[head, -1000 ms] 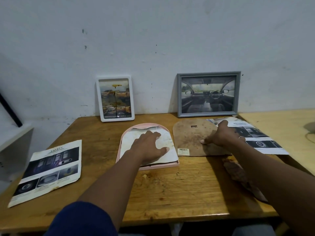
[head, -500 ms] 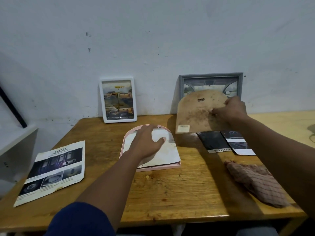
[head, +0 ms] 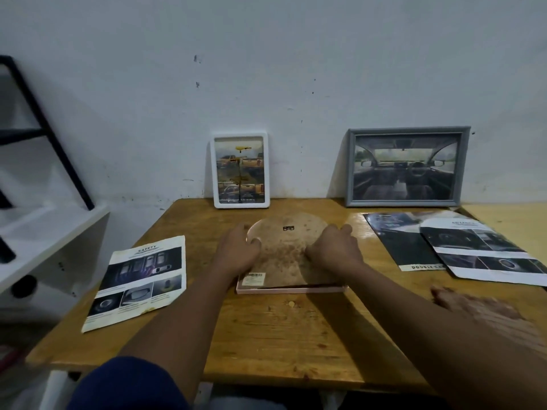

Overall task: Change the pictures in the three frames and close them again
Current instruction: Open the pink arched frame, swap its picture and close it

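Left hand [head: 236, 254]: fingers laid flat on the backing board [head: 284, 253].
Right hand [head: 334, 253]: fingers flat, pressing it onto the pink frame [head: 293, 290].

Left hand [head: 236, 251], right hand [head: 334, 250] on backing board [head: 285, 253] over pink frame [head: 291, 290]

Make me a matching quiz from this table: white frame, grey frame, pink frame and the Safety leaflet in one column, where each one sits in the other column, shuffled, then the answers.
Things
1. white frame
2. grey frame
3. pink frame
4. Safety leaflet

Places
A. flat on the table, under the brown backing board
B. flat near the table's left edge
C. leaning on the wall, landscape, on the right
D. leaning on the wall, portrait, in the middle

Pairs: 1-D, 2-C, 3-A, 4-B
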A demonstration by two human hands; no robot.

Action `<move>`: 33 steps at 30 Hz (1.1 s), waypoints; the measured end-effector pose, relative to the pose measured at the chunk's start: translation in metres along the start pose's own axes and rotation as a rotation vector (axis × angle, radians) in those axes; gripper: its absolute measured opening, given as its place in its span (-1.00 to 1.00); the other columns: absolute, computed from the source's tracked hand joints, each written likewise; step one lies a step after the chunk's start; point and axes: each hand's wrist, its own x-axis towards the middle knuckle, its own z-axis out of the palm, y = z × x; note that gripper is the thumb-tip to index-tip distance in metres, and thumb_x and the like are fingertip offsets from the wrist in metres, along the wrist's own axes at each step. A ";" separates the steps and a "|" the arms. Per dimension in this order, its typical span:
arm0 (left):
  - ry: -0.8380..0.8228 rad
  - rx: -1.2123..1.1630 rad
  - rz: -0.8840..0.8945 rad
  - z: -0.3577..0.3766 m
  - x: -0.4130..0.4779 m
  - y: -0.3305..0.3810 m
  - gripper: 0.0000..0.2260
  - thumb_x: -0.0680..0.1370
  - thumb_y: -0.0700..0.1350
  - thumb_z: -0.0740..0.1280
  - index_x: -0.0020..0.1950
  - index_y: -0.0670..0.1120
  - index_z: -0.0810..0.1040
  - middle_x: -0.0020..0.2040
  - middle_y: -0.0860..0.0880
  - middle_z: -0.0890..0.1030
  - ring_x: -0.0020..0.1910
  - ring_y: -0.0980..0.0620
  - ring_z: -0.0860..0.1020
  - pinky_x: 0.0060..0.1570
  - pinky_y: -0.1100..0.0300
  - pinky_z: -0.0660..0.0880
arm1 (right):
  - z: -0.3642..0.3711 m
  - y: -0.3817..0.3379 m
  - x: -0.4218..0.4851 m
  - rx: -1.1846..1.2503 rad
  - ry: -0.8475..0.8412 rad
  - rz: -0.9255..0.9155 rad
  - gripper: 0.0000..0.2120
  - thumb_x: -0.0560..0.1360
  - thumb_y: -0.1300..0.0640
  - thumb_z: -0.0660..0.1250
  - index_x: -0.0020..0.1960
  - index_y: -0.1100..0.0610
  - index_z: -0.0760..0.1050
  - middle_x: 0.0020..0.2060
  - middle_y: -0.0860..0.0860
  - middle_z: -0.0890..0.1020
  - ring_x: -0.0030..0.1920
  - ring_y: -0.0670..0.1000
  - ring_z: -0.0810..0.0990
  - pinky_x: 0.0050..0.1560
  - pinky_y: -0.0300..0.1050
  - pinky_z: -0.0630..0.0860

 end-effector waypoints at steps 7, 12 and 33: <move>-0.061 0.244 0.112 0.004 0.003 -0.007 -0.42 0.57 -0.03 0.40 0.57 0.02 0.32 0.49 -0.04 0.42 0.45 -0.10 0.39 0.31 0.01 0.40 | -0.007 0.002 -0.004 -0.332 -0.013 -0.180 -0.44 0.53 -0.23 0.22 0.38 0.10 0.40 0.38 0.15 0.32 0.39 0.24 0.23 0.32 0.21 0.25; -0.099 0.372 0.168 0.006 0.008 -0.007 -0.49 0.62 0.01 0.31 0.56 -0.01 0.33 0.52 -0.04 0.40 0.50 -0.11 0.32 0.43 -0.04 0.34 | -0.003 0.005 0.020 -0.205 -0.037 -0.337 -0.42 0.57 -0.22 0.22 0.49 0.05 0.29 0.52 0.08 0.25 0.52 0.17 0.15 0.44 0.26 0.20; -0.150 0.756 0.318 0.029 0.035 -0.014 -0.38 0.66 0.24 -0.03 0.67 0.08 -0.10 0.65 0.02 0.12 0.45 -0.19 0.23 0.40 -0.14 0.24 | 0.030 -0.002 0.054 -0.358 -0.099 -0.535 -0.43 0.62 -0.19 0.01 0.54 0.06 0.16 0.52 0.10 0.29 0.52 0.09 0.23 0.51 0.14 0.06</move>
